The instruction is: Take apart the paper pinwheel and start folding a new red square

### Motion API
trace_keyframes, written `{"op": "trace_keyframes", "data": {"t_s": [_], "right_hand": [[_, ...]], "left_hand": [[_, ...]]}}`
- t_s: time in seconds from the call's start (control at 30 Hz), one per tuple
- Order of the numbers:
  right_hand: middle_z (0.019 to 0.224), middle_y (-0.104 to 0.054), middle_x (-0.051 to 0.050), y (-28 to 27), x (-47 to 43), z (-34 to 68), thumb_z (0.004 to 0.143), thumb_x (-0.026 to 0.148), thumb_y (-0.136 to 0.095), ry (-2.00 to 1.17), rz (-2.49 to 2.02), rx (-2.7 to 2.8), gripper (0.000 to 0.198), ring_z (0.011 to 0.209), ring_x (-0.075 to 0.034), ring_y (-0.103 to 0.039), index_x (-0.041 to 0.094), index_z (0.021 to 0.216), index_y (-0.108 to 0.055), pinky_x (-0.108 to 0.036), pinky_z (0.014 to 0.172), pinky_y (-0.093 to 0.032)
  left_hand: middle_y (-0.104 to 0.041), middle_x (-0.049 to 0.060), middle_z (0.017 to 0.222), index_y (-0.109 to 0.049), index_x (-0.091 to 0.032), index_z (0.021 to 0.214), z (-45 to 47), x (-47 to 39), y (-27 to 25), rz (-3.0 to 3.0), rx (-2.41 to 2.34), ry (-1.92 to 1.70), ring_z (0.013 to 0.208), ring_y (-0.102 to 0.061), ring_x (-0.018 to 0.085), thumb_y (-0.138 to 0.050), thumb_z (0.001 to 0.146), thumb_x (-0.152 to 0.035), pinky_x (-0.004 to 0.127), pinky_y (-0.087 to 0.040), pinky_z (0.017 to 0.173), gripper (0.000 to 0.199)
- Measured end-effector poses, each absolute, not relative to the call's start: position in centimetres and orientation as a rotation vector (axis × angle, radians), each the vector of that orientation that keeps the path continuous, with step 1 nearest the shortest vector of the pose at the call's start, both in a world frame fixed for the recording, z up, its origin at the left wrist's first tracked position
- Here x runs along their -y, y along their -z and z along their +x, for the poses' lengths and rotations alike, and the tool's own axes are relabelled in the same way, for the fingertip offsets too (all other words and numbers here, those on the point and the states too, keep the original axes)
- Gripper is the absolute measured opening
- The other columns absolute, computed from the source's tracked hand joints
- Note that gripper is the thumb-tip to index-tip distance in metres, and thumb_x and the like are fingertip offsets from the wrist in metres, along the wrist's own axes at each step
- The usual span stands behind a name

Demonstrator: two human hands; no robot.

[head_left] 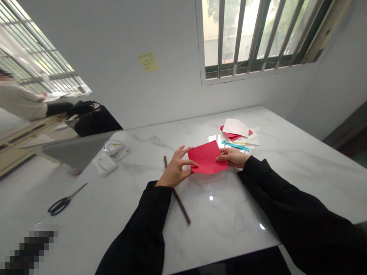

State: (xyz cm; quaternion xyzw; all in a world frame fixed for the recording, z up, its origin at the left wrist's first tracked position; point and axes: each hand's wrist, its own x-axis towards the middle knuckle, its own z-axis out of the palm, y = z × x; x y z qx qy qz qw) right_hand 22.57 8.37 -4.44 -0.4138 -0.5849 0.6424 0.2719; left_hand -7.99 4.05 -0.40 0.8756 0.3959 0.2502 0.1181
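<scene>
A red sheet of paper (205,158) is held up off the marble-patterned table between my two hands. My left hand (179,168) grips its left edge, the fingers spread along the top and front. At the right edge my right hand (233,157) pinches the paper, thumb in front and some fingers hidden behind. Under my left wrist lies a thin dark brown stick (181,206), partly covered by the arm. Just beyond my right hand sits a loose pile of white, red and blue papers (236,130).
Black-handled scissors (63,203) lie at the left, with a white power strip and cable (105,163) farther back. A yellow sticky note (148,62) is on the wall, left of a barred window (252,38). Another person (24,100) sits at far left, near a black bag (96,120).
</scene>
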Motion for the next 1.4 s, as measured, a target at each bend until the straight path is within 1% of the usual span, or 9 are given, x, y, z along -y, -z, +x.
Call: {"op": "trace_keyframes", "data": {"t_s": [0.07,0.23,0.4,0.53,0.6,0.77,0.93,1.17,1.4], "right_hand": [[0.094,-0.076,-0.005,4.5,-8.5,22.5,0.079,0.036,-0.081,-1.71,-1.121,1.661,0.035,0.067,-0.014,-0.065,0.018,0.108,-0.072,-0.023,0.055,-0.049],[0.083,-0.073,-0.005,5.2,-9.1,22.2,0.084,0.039,-0.076,-1.237,-1.172,1.886,0.03,0.074,-0.017,-0.066,0.016,0.102,-0.074,-0.028,0.068,-0.05],[0.084,-0.074,-0.004,5.3,-8.9,21.9,0.084,0.038,-0.074,-0.998,-1.24,1.947,0.03,0.066,-0.015,-0.062,0.016,0.105,-0.072,-0.027,0.062,-0.046],[0.089,-0.073,-0.003,5.0,-8.5,21.9,0.081,0.026,-0.07,-1.112,-1.113,2.029,0.018,0.067,-0.013,-0.062,0.017,0.097,-0.07,-0.026,0.062,-0.046],[0.092,-0.073,-0.003,4.8,-8.2,21.9,0.08,0.023,-0.071,-1.133,-1.086,2.084,0.021,0.069,-0.013,-0.062,0.018,0.1,-0.07,-0.026,0.065,-0.048],[0.105,-0.074,-0.006,4.0,-7.3,21.5,0.084,0.026,-0.076,-0.806,-1.11,2.118,0.035,0.07,-0.013,-0.058,0.019,0.117,-0.068,-0.029,0.071,-0.049],[0.108,-0.073,-0.008,2.3,-6.4,21.1,0.09,0.027,-0.073,-0.556,-1.048,2.036,0.026,0.084,-0.019,-0.06,0.021,0.115,-0.07,-0.034,0.081,-0.05],[0.087,-0.075,-0.004,2.3,-5.4,20.1,0.087,0.022,-0.078,-0.743,-0.932,2.34,0.01,0.083,-0.018,-0.065,0.019,0.096,-0.078,-0.031,0.08,-0.048],[0.082,-0.071,-0.002,1.8,-4.7,19.7,0.083,0.028,-0.085,-0.903,-0.836,2.516,0.012,0.074,-0.015,-0.063,0.019,0.088,-0.081,-0.028,0.072,-0.046]], "left_hand": [[-0.057,0.006,0.154,-0.085,-0.028,0.092,-8.2,-4.2,0.5,2.536,-1.15,-0.645,0.155,-0.035,0.036,-0.079,0.089,-0.02,0.063,-0.03,0.127,0.011],[-0.069,0.007,0.14,-0.085,-0.032,0.098,-8.2,-4.1,0.8,2.483,-1.053,-0.334,0.136,-0.056,0.032,-0.085,0.086,-0.027,0.058,-0.04,0.12,0.013],[-0.069,0.007,0.138,-0.084,-0.031,0.096,-7.9,-4.1,0.6,2.463,-1.017,-0.317,0.132,-0.058,0.032,-0.088,0.083,-0.039,0.055,-0.04,0.119,0.016],[-0.072,0.007,0.129,-0.083,-0.028,0.09,-7.6,-3.8,0.8,2.448,-0.974,-0.382,0.126,-0.06,0.029,-0.081,0.091,-0.042,0.052,-0.043,0.116,0.014],[-0.073,0.007,0.123,-0.082,-0.027,0.089,-7.3,-3.5,1.0,2.436,-0.961,-0.413,0.123,-0.061,0.028,-0.079,0.093,-0.043,0.049,-0.045,0.112,0.017],[-0.074,0.007,0.114,-0.081,-0.026,0.094,-6.3,-2.4,1.2,2.423,-0.977,-0.482,0.114,-0.062,0.026,-0.072,0.097,-0.04,0.046,-0.048,0.107,0.017],[-0.073,0.007,0.109,-0.075,-0.026,0.104,-5.8,-2.1,0.9,2.445,-1.055,-0.458,0.112,-0.062,0.028,-0.072,0.097,-0.04,0.048,-0.049,0.104,0.017],[-0.072,0.006,0.116,-0.066,-0.025,0.114,-5.4,-1.3,0.3,2.388,-1.081,-0.465,0.114,-0.062,0.027,-0.076,0.092,-0.031,0.047,-0.051,0.104,0.026],[-0.07,0.006,0.107,-0.067,-0.023,0.1,-5.0,-1.3,0.5,2.447,-1.092,-0.417,0.11,-0.06,0.028,-0.073,0.094,-0.032,0.047,-0.05,0.102,0.012]]}}
